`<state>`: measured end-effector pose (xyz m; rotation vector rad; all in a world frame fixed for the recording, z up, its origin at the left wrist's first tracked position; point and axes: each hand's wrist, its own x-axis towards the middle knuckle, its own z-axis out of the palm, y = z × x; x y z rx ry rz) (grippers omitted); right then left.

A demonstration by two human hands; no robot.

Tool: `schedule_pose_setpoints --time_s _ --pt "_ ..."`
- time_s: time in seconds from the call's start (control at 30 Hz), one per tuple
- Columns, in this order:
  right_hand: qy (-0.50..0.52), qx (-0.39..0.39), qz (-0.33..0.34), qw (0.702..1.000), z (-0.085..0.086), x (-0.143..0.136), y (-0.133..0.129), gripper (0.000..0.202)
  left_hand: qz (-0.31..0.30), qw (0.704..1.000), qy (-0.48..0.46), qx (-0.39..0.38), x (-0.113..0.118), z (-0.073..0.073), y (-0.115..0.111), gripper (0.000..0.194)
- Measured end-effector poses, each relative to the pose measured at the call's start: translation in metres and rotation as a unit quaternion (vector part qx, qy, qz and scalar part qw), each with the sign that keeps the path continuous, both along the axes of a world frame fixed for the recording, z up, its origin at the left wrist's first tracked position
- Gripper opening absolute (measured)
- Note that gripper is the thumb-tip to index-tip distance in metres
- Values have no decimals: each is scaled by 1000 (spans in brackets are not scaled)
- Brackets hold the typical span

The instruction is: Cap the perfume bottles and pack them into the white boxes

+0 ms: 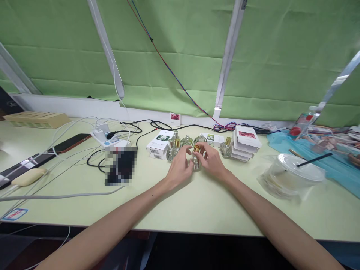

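Note:
A small clear glass perfume bottle with a gold cap stands upright on the pale table between my hands. My left hand has its fingers curled round the bottle's left side. From the right, my right hand grips at the gold cap with thumb and fingers. More glass bottles stand close by: some with gold tops behind my left hand, and one bottle right of my right hand. White boxes with a flower picture lie to the left, and a stack of similar boxes sits to the right.
A lidded plastic cup with a black straw stands at the right, by blue cloth and a plastic bottle. Left are a power strip, cables, a blurred dark object and a yellowish block. Green covering hangs behind.

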<state>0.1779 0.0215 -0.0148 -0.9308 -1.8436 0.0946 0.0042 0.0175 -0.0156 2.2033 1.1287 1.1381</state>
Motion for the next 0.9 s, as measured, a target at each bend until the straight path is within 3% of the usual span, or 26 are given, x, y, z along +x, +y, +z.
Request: schedule_pose_setpoints --time_s 0.33,0.9 --pt "-24 -14 35 999 1 1 -2 34 -43 997 -2 -64 0 10 -5 74" --pt "-24 -27 24 999 4 1 -4 31 -33 999 12 -40 1 11 -6 62"
